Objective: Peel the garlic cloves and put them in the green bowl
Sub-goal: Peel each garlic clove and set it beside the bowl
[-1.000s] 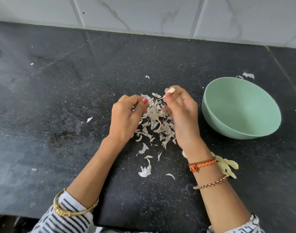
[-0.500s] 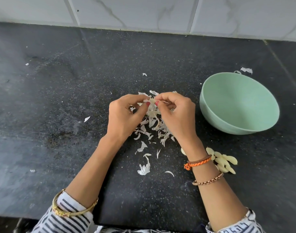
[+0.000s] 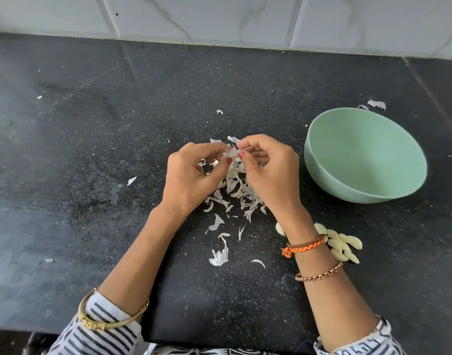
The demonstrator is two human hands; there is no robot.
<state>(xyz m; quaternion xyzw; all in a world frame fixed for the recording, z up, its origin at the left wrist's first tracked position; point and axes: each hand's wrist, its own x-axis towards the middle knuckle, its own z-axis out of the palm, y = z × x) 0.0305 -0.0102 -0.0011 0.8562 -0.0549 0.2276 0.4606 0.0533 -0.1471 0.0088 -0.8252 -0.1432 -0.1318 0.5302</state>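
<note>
Striped sleeves (image 3: 96, 331) sit nearest, at the counter's front edge, a gold bangle (image 3: 109, 321) on the left wrist and two bracelets (image 3: 307, 245) on the right. Black speckled countertop (image 3: 78, 226) stretches bare to the left of the forearms, with only a few stray flakes on it. Just right of the right wrist lies a small heap of peeled cloves (image 3: 344, 245), partly hidden under the arm, on the counter and not in the bowl. Further out, a pile of papery skins (image 3: 235, 196) spreads between and beneath the two hands. Above it the left hand (image 3: 191, 175) and right hand (image 3: 268, 172) meet fingertip to fingertip, both with thumb and fingers curled in a pinch on one garlic clove (image 3: 232, 157) with loose skin hanging from it. The green bowl (image 3: 366, 155) stands well right of the hands, near but not touching them, its inside showing nothing but green. Beyond its far rim lie two skin scraps (image 3: 376, 104). Open dark counter runs on to the white marbled wall tiles (image 3: 219, 19) at the back edge.
</note>
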